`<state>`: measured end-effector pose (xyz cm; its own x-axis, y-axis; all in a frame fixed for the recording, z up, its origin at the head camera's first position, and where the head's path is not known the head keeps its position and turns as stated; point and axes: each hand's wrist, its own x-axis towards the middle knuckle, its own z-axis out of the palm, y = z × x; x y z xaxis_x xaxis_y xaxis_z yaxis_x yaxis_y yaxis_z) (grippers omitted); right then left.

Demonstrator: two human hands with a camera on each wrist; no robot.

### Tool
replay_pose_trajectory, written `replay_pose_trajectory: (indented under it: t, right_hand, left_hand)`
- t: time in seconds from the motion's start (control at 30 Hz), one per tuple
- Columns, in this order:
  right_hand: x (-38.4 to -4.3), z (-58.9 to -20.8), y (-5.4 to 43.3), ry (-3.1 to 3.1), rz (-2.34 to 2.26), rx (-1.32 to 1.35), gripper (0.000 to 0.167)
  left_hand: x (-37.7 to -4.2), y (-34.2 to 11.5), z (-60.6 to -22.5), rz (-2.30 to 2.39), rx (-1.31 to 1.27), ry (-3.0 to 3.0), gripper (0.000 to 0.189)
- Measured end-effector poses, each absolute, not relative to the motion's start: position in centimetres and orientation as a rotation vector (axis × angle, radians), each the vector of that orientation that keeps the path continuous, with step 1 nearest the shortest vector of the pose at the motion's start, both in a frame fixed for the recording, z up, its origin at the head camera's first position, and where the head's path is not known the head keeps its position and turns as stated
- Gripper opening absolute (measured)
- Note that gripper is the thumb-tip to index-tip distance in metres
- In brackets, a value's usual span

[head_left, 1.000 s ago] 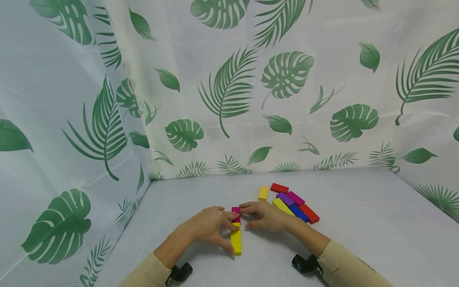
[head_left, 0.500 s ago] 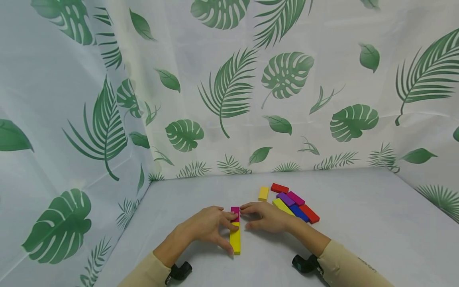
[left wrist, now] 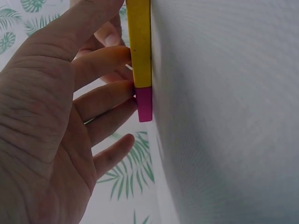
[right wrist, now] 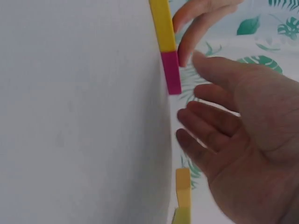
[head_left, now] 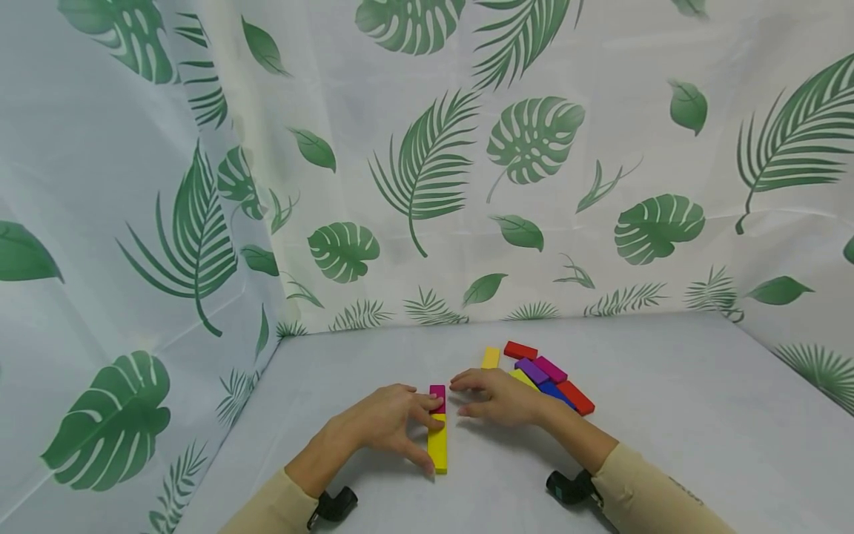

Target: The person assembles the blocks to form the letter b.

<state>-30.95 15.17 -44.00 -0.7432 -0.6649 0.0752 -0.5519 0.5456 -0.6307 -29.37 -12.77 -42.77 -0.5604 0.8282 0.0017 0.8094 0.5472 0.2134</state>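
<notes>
While the left hand (head_left: 385,417), relaxed, touches yellow and magenta blocks (head_left: 437,448), the right hand (head_left: 505,398) curves alongside — loose, empty.

A: We're seeing a beige left sleeve (head_left: 276,506) and a matching right sleeve (head_left: 643,493)!
B: A black left wrist camera (head_left: 339,506) is showing, and a right wrist camera (head_left: 567,489) is matching it!
A: And dark markings (head_left: 685,491) are running along that right sleeve!

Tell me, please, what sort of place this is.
Probably a small set for filming handwork: leaf-print cloth hangs on three sides of a white table, coloured blocks lie there, and black wrist cameras are in view.
</notes>
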Motion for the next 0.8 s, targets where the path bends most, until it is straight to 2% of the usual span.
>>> replay_pose_trajectory:
  t: [0.5, 0.8]
  right_hand:
    - [-33.0, -41.3, 14.7, 2.771, -0.907, -1.043, 0.048]
    - [-34.7, -39.6, 14.2, 2.774, -1.064, -0.979, 0.049]
  left_hand:
    - [-29.1, -12.8, -42.6, 0.291, 1.431, 2.682, 0.071]
    - [-29.1, -12.7, -42.6, 0.287, 1.436, 2.686, 0.071]
